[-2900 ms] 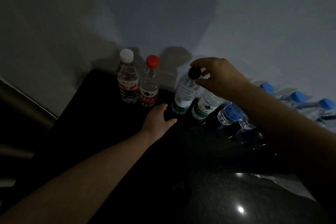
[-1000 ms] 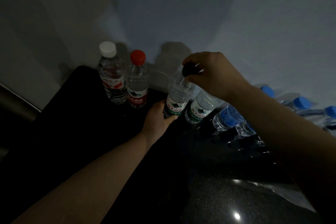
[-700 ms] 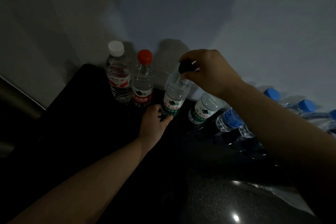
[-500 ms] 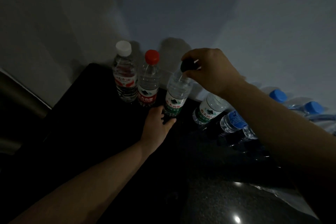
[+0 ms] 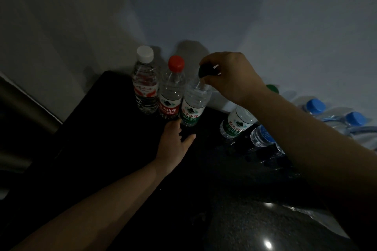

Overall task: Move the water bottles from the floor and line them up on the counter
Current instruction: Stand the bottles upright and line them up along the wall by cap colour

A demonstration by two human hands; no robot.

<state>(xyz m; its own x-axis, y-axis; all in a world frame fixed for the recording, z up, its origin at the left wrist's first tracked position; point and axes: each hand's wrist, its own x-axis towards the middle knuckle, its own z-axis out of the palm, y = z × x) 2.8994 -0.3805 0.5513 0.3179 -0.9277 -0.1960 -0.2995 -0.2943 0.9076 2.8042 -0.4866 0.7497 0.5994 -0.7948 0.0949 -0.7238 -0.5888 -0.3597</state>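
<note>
Along the wall at the back of the dark counter (image 5: 106, 149) stand a white-capped bottle (image 5: 145, 81) and a red-capped bottle (image 5: 172, 89). Touching the red-capped one is a green-label bottle (image 5: 193, 104) with a dark cap. My right hand (image 5: 230, 75) pinches that cap from above. My left hand (image 5: 175, 144) rests at the bottle's base, fingers against its bottom. A second green-label bottle (image 5: 237, 121) stands to the right, partly behind my right forearm. Blue-label bottles (image 5: 263, 135) with blue caps (image 5: 315, 106) continue the row to the right.
A pale wall (image 5: 224, 16) runs right behind the row. The counter's left end (image 5: 89, 100) drops off beside a dim metal rail (image 5: 22, 100). A light reflection (image 5: 267, 244) shines on the speckled counter near me.
The dark-capped green-label bottle has slid left, away from the second green-label bottle, and now stands against the red-capped one. Both hands moved with it.
</note>
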